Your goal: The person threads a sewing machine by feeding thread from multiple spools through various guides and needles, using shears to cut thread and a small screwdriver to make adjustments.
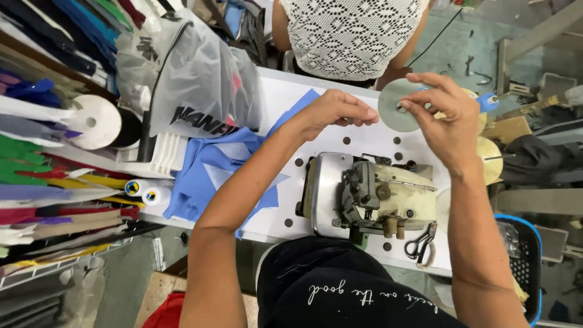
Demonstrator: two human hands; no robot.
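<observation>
Both hands' fingers (405,104) pinch grey disc (396,104).

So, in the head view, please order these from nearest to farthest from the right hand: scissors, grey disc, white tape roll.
1. Grey disc: held in the right hand.
2. Scissors: on the table edge, below.
3. White tape roll: far left, on the shelf.

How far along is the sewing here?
Nothing looks sewn: the blue fabric lies loose beside the sewing machine. Right now the right hand holds a grey disc, with the left hand close by. All stitching seems left to do.
</observation>
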